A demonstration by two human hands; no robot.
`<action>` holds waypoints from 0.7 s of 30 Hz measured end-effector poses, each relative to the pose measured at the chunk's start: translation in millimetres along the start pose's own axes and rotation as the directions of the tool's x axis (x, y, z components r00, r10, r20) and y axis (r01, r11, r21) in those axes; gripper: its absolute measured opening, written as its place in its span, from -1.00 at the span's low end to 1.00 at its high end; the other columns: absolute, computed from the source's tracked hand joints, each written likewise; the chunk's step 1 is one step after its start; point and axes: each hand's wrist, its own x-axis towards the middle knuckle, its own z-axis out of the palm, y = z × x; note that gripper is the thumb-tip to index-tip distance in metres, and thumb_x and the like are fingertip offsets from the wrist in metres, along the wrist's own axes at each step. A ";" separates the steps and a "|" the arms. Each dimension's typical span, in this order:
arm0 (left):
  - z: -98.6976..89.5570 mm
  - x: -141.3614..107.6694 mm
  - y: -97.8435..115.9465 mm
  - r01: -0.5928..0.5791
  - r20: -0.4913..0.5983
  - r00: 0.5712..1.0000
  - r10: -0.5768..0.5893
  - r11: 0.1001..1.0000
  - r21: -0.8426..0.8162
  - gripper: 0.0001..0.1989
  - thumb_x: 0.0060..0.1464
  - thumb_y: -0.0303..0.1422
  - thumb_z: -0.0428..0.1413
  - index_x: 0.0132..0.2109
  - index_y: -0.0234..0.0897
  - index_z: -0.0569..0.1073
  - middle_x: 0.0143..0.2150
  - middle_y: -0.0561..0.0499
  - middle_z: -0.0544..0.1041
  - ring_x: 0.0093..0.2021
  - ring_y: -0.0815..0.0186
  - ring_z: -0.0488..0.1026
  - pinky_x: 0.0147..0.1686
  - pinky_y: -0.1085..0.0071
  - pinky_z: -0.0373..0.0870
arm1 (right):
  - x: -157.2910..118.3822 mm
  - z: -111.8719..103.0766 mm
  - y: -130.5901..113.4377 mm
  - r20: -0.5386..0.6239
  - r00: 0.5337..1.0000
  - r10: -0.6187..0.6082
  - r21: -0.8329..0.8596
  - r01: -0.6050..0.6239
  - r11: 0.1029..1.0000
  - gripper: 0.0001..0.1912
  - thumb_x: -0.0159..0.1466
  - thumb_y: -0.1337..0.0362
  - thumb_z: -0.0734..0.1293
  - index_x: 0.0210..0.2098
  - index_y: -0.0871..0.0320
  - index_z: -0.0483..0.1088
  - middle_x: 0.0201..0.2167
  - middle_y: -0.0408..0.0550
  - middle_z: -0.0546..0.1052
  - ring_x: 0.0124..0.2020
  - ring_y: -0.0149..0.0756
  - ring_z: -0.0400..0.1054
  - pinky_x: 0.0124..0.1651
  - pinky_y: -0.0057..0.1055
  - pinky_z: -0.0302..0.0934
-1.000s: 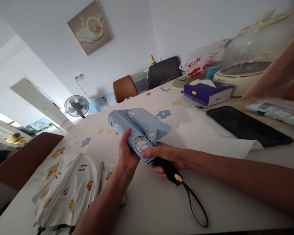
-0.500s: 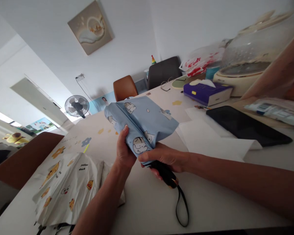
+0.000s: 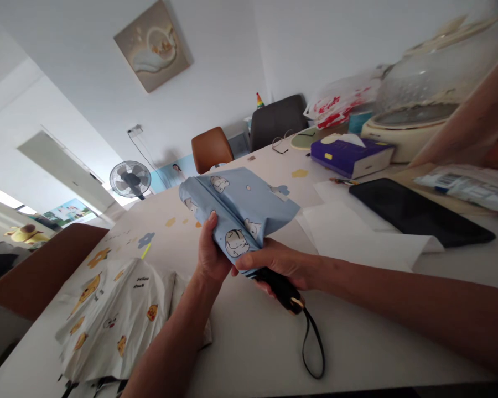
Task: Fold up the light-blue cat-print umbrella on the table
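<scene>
A blue umbrella point(image 3: 236, 204) with white cat-like prints is held above the white table point(image 3: 249, 342), folded down, with one panel of cloth spread loose to the right. My left hand point(image 3: 212, 251) grips its rolled cloth from the left side, thumb on top. My right hand point(image 3: 280, 262) is closed round the lower end of the cloth, where the black handle point(image 3: 281, 290) begins. A black wrist strap hangs from the handle's end. To the left of my left forearm lies a white umbrella point(image 3: 116, 320) with yellow duck prints, its cloth loose.
On the right are a black tablet point(image 3: 419, 213), white paper point(image 3: 357, 237), a purple tissue box point(image 3: 348, 157) and a glass-lidded appliance point(image 3: 419, 110). Glasses point(image 3: 280, 145) lie farther back. Chairs and a fan point(image 3: 130, 179) stand beyond the table.
The blue umbrella has turned slightly, and its loose panel has dropped a little. The handle's end and strap have shifted slightly right. Both hands keep their hold.
</scene>
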 end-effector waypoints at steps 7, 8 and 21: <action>-6.5 10.6 -6.9 0.099 0.055 0.994 -0.096 0.994 -0.042 -0.57 -0.09 -0.12 0.08 -0.13 -0.33 0.42 -0.28 -0.08 0.51 -0.24 0.19 0.46 -0.19 0.29 0.37 | 7.9 -1.9 6.1 -0.158 0.987 0.023 -0.010 -0.025 1.000 -0.75 -0.02 0.21 0.36 -0.42 0.17 0.24 -0.73 -0.28 0.29 -0.79 -0.50 0.14 -0.78 -0.55 0.10; -9.3 13.5 -8.4 0.082 0.033 0.996 -0.082 0.996 -0.017 -0.59 -0.10 -0.14 0.09 -0.14 -0.33 0.42 -0.29 -0.07 0.51 -0.27 0.22 0.46 -0.21 0.32 0.36 | 9.2 -2.9 7.2 -0.182 0.983 0.034 -0.009 -0.036 0.999 -0.75 -0.01 0.20 0.36 -0.42 0.17 0.23 -0.74 -0.29 0.28 -0.78 -0.50 0.14 -0.77 -0.54 0.11; -26.8 41.2 -14.5 -0.340 0.000 0.859 0.512 0.571 0.747 -0.68 -0.18 -0.38 0.19 -0.17 -0.18 0.43 -0.09 -0.03 0.41 0.03 0.22 0.26 0.10 0.32 0.01 | 15.2 -12.1 9.0 -0.145 0.961 0.237 0.026 -0.236 0.971 -0.72 0.06 0.12 0.33 -0.47 0.18 0.20 -0.76 -0.25 0.28 -0.77 -0.48 0.17 -0.74 -0.52 0.18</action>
